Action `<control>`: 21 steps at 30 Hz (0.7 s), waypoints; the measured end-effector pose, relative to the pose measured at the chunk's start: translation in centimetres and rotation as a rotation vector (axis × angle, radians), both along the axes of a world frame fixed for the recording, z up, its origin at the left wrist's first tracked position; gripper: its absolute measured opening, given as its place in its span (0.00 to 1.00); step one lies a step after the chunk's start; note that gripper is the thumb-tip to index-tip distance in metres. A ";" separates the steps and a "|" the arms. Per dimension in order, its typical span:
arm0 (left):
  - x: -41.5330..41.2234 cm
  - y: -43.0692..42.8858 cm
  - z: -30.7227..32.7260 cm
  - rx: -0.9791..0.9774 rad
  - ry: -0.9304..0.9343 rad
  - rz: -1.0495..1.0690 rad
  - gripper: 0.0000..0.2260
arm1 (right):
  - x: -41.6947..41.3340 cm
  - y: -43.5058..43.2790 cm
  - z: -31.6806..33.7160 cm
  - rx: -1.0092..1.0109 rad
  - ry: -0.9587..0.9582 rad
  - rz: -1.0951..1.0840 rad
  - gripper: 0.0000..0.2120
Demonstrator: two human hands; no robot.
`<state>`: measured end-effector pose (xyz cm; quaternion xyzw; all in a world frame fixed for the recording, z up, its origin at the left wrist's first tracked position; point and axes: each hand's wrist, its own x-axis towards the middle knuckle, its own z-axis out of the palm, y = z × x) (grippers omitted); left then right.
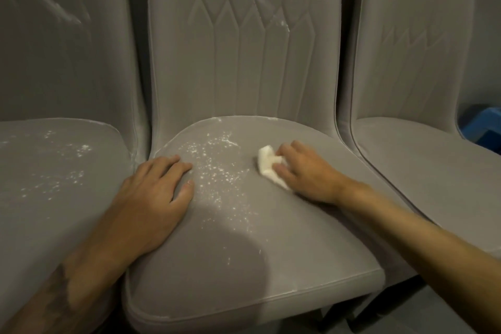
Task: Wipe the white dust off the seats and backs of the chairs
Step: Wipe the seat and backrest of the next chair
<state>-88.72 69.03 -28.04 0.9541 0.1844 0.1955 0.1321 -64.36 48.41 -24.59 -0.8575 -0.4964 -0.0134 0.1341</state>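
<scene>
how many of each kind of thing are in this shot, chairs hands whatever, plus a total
grey chairs: 3 (left chair, middle chair, right chair)
hands: 2 (left hand, right hand)
white cloth: 1
blue object, partly hidden behind the right chair: 1
total: 7

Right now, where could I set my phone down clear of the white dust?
The right seat, beyond the right hand, looks bare; the middle seat's front is nearly so. Dust covers the left seat and the stretch from left hand to cloth.
</scene>
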 end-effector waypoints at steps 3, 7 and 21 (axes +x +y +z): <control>0.1 -0.2 0.2 -0.002 -0.011 0.013 0.25 | 1.7 2.3 0.5 -0.039 0.014 -0.251 0.17; -0.1 -0.2 0.1 0.089 0.018 -0.021 0.25 | -3.7 2.9 -1.4 0.117 -0.006 0.086 0.15; -0.1 -0.6 0.4 0.165 0.010 -0.015 0.24 | -5.0 3.7 -1.4 0.108 0.047 0.254 0.14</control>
